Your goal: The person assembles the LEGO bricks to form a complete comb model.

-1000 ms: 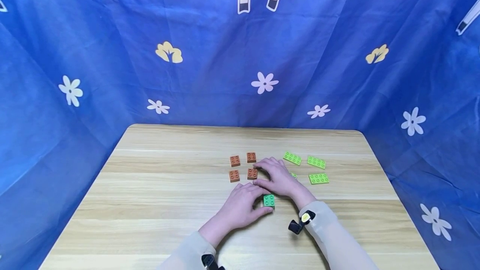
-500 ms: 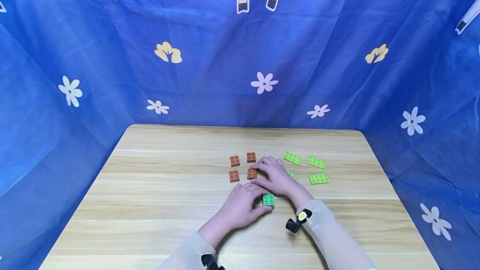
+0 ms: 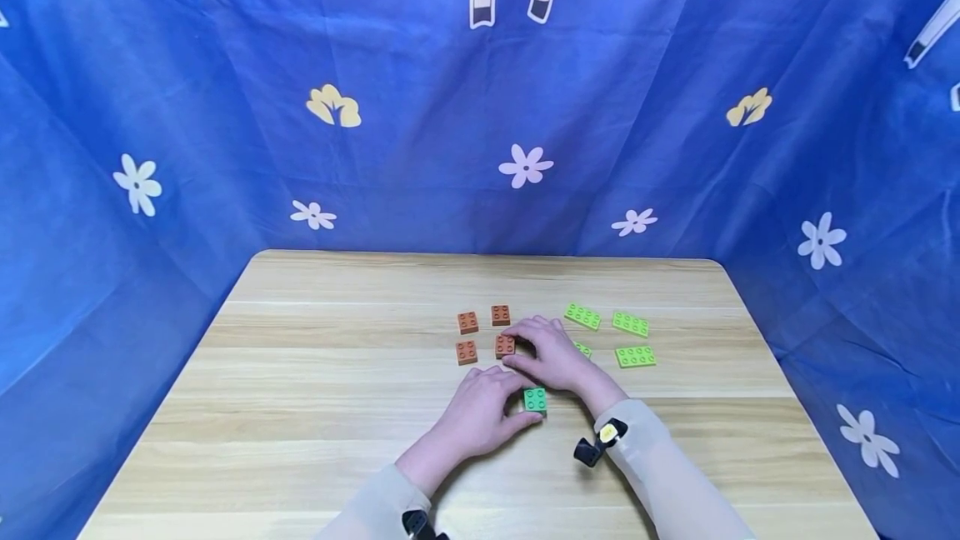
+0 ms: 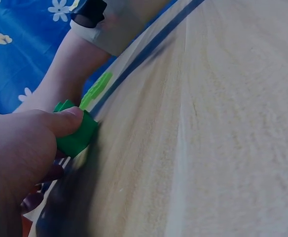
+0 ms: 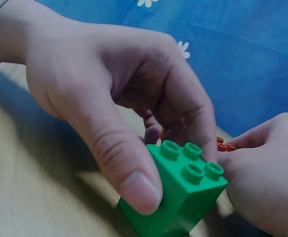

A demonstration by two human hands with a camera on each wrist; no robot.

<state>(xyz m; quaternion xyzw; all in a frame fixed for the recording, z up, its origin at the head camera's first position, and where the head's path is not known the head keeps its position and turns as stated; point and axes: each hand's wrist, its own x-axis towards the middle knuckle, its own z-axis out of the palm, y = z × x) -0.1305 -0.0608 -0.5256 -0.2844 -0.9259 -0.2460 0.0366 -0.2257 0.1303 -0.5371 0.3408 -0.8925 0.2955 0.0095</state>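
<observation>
My left hand (image 3: 480, 411) pinches a green toy building brick (image 3: 535, 400) between thumb and index finger, low at the table. The brick is tall, with studs on top, and stands upright in the right wrist view (image 5: 183, 192). Just beyond it, my right hand (image 3: 553, 358) holds a reddish-brown studded brick (image 3: 506, 346) between its thumb and index finger. Three like bricks lie near it: a back-right brown brick (image 3: 500, 315), a back-left one (image 3: 468, 322) and a front-left one (image 3: 467, 352). Both hands are close together, the left one nearer the body.
Flat lime-green bricks lie on the right: one at the back (image 3: 582, 316), another beside it (image 3: 631, 324), a third in front (image 3: 635, 357), and one partly hidden (image 3: 582, 349) behind the right hand. A blue curtain (image 3: 420, 215) encloses the wooden table (image 3: 337, 373).
My right hand has shifted slightly left onto the brown brick and its fingers have closed about it. The left hand stays in place with the green brick.
</observation>
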